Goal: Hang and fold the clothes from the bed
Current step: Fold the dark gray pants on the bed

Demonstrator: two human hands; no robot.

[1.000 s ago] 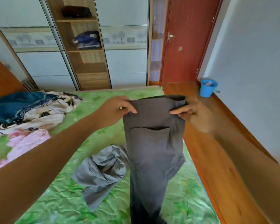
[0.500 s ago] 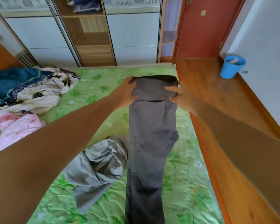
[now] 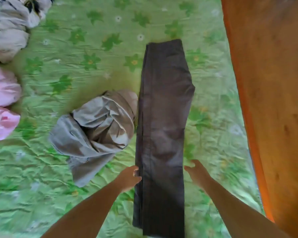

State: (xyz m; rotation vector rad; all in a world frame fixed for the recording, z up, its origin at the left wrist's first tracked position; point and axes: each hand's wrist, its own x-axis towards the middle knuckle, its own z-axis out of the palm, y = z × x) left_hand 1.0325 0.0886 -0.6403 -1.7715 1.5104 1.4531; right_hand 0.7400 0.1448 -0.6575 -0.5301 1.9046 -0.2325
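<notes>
Head view: half a second back we held the trousers (image 3: 163, 117) by the waistband at the far end of the bed (image 3: 93, 48). Now they lay flat, folded leg on leg, lengthwise near the bed's right edge, waistband far, hems toward us. Both hands had come down to about knee level. We judged laying-out done and the crosswise fold next.

Our left hand (image 3: 127, 179) sat at the left seam, arm stretched forward, thumb and fingers curled on the edge, seemingly pinching it. Blur, so not certain. Our right hand (image 3: 196, 174) was just beside the right edge, fingers loose and spread, holding nothing, thumb tip at or near the cloth.

A crumpled grey garment (image 3: 96, 134) touched the trousers' left side. The pink clothes (image 3: 2, 103) and patterned pile (image 3: 7, 28) lay well apart at left, unfolded.
</notes>
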